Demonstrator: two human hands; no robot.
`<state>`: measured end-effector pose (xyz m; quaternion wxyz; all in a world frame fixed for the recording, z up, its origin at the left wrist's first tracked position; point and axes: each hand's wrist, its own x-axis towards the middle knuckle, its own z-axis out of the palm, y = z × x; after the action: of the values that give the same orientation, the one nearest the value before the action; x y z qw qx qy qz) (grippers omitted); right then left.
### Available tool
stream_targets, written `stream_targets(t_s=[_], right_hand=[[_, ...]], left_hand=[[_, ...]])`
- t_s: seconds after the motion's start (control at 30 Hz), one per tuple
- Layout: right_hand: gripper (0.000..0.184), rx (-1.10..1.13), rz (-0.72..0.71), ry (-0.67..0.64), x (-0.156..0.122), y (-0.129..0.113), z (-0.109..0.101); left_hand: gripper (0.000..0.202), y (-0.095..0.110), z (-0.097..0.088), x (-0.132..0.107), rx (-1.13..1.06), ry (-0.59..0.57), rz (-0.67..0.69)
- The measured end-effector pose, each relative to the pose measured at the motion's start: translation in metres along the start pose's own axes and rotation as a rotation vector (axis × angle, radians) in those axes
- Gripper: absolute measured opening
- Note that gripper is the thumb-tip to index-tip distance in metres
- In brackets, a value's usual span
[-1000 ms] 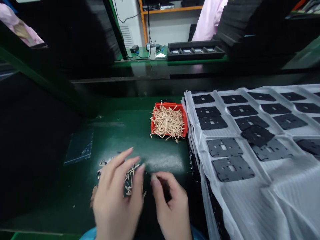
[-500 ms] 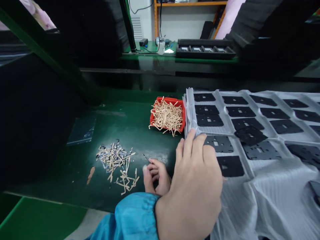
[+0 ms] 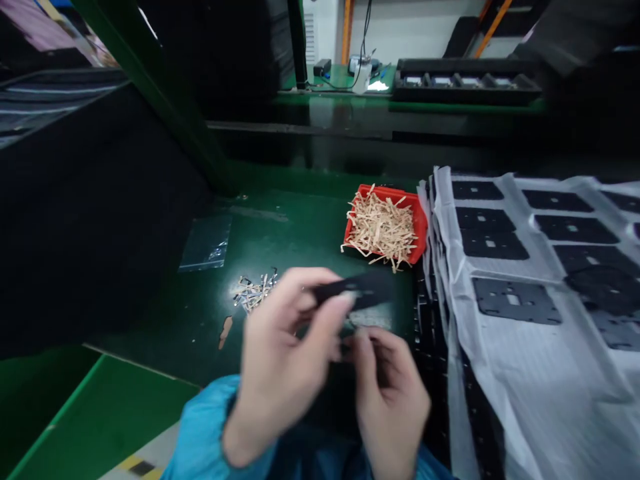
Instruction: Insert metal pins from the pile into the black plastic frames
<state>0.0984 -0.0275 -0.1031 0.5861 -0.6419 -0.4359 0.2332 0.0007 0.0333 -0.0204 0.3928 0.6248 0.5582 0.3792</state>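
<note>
My left hand (image 3: 287, 353) is closed on a thin black plate (image 3: 373, 290), held tilted and blurred above the table between thumb and fingers. Just below the plate, my right hand (image 3: 387, 380) has thumb and fingertips pinched together on a small thin dark piece (image 3: 353, 325), whose kind I cannot make out. Partly behind my left hand lies a pile of small strips (image 3: 253, 291), tan and silvery. Beyond both hands a red bin (image 3: 421, 223) is heaped with tan paper-like strips (image 3: 383, 227).
On the right, white sheeting (image 3: 505, 360) bears rows of flat black plates (image 3: 517, 300), some overlapping. A clear zip bag (image 3: 205, 243) and a brown scrap (image 3: 225, 331) lie on the green table (image 3: 280, 233). A green post (image 3: 170, 100) rises at left; a black tray (image 3: 465, 83) stands behind.
My left hand has come back from the sheeting with a black plate taken from its near row. Both hands are now together in front of me. The view has shifted left.
</note>
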Motion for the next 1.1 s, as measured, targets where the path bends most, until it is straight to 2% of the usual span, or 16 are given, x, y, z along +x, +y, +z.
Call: stream_targets(t_s=[0.03, 0.07, 0.13, 0.17, 0.23, 0.3, 0.4, 0.5, 0.73, 1.1], right_hand=[[0.009, 0.041, 0.024, 0.038, -0.002, -0.002, 0.0], [0.004, 0.095, 0.042, 0.075, -0.002, -0.005, 0.0], [0.004, 0.224, 0.064, 0.109, -0.001, -0.009, 0.001], [0.005, 0.279, 0.083, 0.089, 0.0, -0.01, 0.001], [0.005, 0.324, 0.139, -0.004, 0.005, -0.012, 0.001], [0.007, 0.291, 0.18, -0.11, 0.01, -0.012, 0.001], [0.009, 0.197, 0.166, -0.202, 0.015, -0.013, -0.001], [0.008, 0.147, 0.162, -0.224, 0.017, -0.015, -0.005], [0.009, 0.177, 0.251, -0.286, 0.019, -0.02, -0.011], [0.01, 0.135, 0.251, -0.329, 0.024, -0.018, -0.012]], left_hand=[[0.01, -0.008, -0.018, 0.003, -0.089, 0.082, -0.066], [0.011, -0.017, -0.035, 0.005, -0.151, 0.111, -0.132], [0.012, -0.034, -0.058, 0.005, -0.184, 0.077, -0.247], [0.013, -0.041, -0.064, 0.003, -0.187, 0.055, -0.292], [0.013, -0.051, -0.062, -0.004, -0.2, 0.023, -0.354], [0.012, -0.054, -0.051, -0.013, -0.244, -0.058, -0.386], [0.013, -0.054, -0.037, -0.02, -0.321, -0.198, -0.363], [0.017, -0.052, -0.033, -0.018, -0.303, -0.236, -0.361], [0.021, -0.044, -0.033, -0.009, -0.266, -0.339, -0.338], [0.023, -0.042, -0.036, -0.009, -0.22, -0.354, -0.249]])
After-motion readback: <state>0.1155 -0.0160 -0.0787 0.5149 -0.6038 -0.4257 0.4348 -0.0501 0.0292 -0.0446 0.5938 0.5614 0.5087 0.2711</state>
